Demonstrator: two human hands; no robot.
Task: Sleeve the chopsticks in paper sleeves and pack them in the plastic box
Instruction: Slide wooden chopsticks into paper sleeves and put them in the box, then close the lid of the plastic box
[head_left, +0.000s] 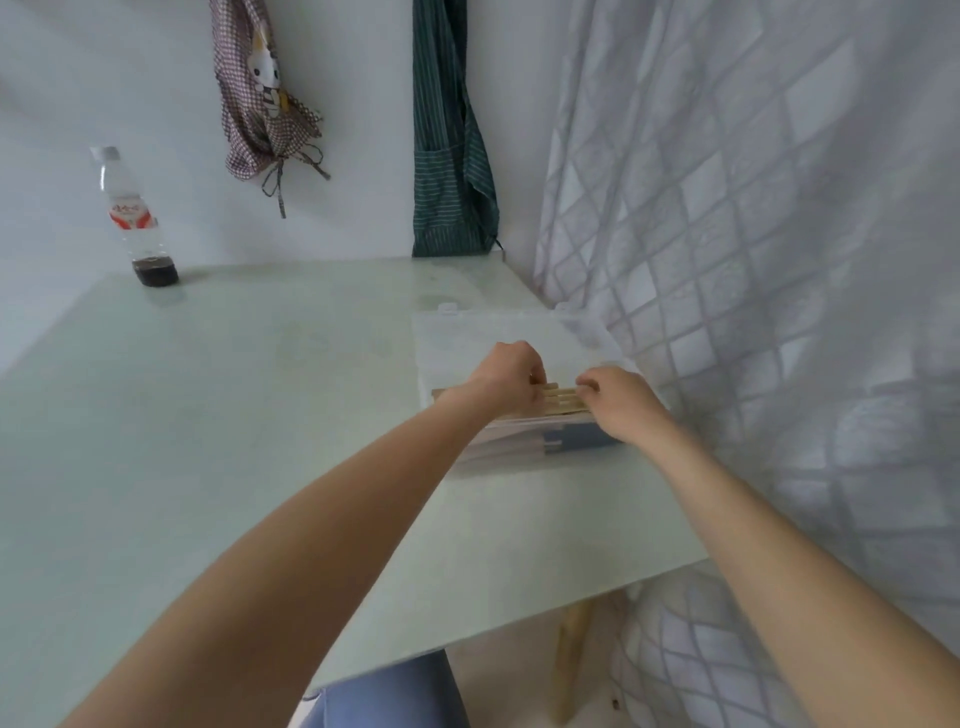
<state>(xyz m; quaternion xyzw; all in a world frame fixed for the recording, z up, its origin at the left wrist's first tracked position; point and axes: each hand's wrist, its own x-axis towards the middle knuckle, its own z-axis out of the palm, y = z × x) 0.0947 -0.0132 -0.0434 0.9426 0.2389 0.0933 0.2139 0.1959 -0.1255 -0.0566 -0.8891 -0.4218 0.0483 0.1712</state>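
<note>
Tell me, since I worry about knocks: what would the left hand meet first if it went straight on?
Probably the clear plastic box lying beyond the left hand, which grips the wooden chopsticks; depth is unclear.

Pale green bench (234, 415). Clear bottle (136, 218), red label, dark liquid at bottom, standing at far left corner. Checked apron (260, 104) and green striped apron (449, 156) hanging on wall. Lattice-patterned white curtain (753, 234) at right.

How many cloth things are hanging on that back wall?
2. A checked apron with a cartoon patch hangs left of centre, above the table. A dark green striped apron hangs to its right, near the corner by the curtain.
</note>
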